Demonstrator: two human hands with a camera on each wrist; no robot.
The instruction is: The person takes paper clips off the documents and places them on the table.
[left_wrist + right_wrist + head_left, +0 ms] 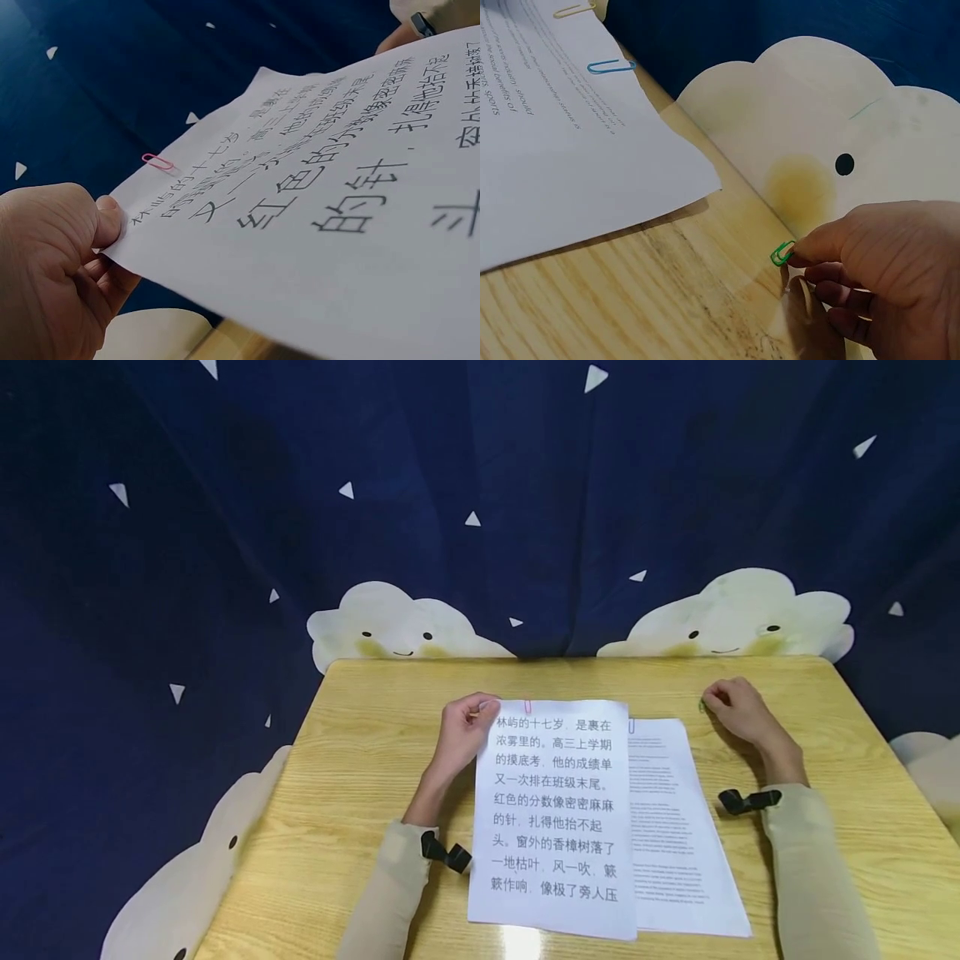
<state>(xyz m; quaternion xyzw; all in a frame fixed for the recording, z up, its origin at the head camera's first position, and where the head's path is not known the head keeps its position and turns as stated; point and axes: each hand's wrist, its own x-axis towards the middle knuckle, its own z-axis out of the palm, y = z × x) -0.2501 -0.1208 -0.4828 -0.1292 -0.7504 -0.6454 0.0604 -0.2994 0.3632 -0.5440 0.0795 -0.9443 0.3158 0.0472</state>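
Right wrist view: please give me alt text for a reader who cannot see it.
The right hand pinches a green paper clip just above a wooden table. To the left lies a printed sheet bearing a blue paper clip, with a cream cloud-print backdrop behind.

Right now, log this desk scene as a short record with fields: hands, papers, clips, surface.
left hand: pinches the top left corner of the Chinese-text sheet, lifting it
right hand: pinches a green paper clip at the desk's far edge
pink paper clip: on the Chinese-text sheet's top edge
small-print sheet: lies flat, partly under the other, blue paper clip on top edge
surface: wooden desk
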